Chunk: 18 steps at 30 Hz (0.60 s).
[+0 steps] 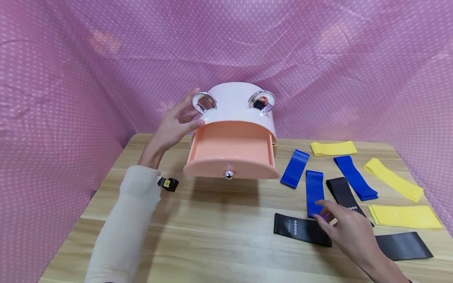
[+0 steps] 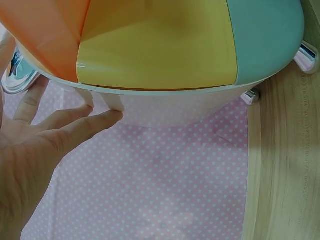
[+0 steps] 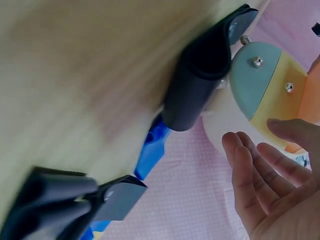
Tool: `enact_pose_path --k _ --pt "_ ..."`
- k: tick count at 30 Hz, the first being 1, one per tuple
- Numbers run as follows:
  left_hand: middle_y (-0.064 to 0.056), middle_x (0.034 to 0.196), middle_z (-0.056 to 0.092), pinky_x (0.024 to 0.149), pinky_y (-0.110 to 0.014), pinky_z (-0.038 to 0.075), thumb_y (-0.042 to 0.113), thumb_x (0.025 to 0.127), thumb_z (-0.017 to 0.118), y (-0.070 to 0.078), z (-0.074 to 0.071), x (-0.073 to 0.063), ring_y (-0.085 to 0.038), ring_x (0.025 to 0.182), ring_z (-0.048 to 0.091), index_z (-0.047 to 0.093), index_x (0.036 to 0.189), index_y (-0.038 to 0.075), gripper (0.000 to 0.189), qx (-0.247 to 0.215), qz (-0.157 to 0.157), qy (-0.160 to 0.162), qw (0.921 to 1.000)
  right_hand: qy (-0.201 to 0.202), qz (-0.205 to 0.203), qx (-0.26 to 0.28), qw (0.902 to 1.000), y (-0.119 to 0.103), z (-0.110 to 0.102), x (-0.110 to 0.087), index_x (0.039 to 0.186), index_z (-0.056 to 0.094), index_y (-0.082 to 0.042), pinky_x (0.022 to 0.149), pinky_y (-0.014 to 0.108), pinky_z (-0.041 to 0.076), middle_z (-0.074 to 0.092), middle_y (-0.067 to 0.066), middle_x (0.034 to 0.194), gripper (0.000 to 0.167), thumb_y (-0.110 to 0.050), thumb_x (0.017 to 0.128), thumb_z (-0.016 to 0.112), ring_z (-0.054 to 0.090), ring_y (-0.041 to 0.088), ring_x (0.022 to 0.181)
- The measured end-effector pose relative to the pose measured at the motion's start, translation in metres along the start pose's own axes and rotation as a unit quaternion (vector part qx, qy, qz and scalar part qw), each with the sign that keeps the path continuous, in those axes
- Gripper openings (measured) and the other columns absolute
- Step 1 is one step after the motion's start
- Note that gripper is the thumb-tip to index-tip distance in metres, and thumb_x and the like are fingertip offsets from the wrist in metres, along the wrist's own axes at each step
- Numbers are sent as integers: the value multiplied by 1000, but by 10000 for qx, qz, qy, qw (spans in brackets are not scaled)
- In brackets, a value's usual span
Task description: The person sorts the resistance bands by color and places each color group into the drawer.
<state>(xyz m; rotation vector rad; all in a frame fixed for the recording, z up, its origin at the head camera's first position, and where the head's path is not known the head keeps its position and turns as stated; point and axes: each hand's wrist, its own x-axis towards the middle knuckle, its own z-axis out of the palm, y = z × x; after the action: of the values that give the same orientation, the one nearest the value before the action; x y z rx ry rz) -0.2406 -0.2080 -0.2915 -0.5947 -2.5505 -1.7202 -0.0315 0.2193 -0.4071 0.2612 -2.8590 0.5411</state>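
Observation:
A white drawer box [image 1: 233, 98] with two chrome ring eyes stands at the back of the table, its peach top drawer [image 1: 209, 167] pulled out. My left hand [image 1: 168, 131] touches the box's left side, fingers extended along it and thumb near the front edge. In the left wrist view, those fingers [image 2: 87, 125] meet the white wall. Over the blue resistance band [image 1: 315, 188] and a black resistance band [image 1: 291, 228] hovers my right hand [image 1: 354, 234]. Its fingers are loosely bent, with nothing between them in the right wrist view.
More looped bands lie on the right: yellow [image 1: 405, 216], blue [image 1: 355, 179] and black [image 1: 405, 245]. Below the peach drawer are a yellow drawer [image 2: 160, 50] and a teal drawer [image 2: 267, 40]. Pink dotted cloth [image 1: 226, 43] surrounds the wooden table [image 1: 212, 243].

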Motion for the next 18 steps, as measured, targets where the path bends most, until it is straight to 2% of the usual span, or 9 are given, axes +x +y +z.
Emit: enact_pose_path --k 6,11,18 --pt "-2 172 34 118 -54 48 18 96 78 -3 0 1 -33 149 48 33 159 53 85 -15 -69 -73 9999 -337 376 24 9987 8 3 -8 115 74 -7 52 31 55 73 -2 79 33 -15 85 86 67 13 67" --pt "2 174 26 117 -52 49 15 97 77 -3 1 1 -33 150 47 34 160 50 84 -83 -12 -108 9999 -797 749 20 9940 16 3 -11 120 72 -4 54 29 52 71 -3 79 38 -15 86 85 65 12 67" --pt "-4 171 35 118 -55 48 16 96 77 -1 0 1 -34 150 47 33 160 50 85 -33 35 -73 10000 -1356 1035 17 9853 26 3 -8 125 69 0 55 32 53 71 -2 81 44 -17 87 84 65 14 68"
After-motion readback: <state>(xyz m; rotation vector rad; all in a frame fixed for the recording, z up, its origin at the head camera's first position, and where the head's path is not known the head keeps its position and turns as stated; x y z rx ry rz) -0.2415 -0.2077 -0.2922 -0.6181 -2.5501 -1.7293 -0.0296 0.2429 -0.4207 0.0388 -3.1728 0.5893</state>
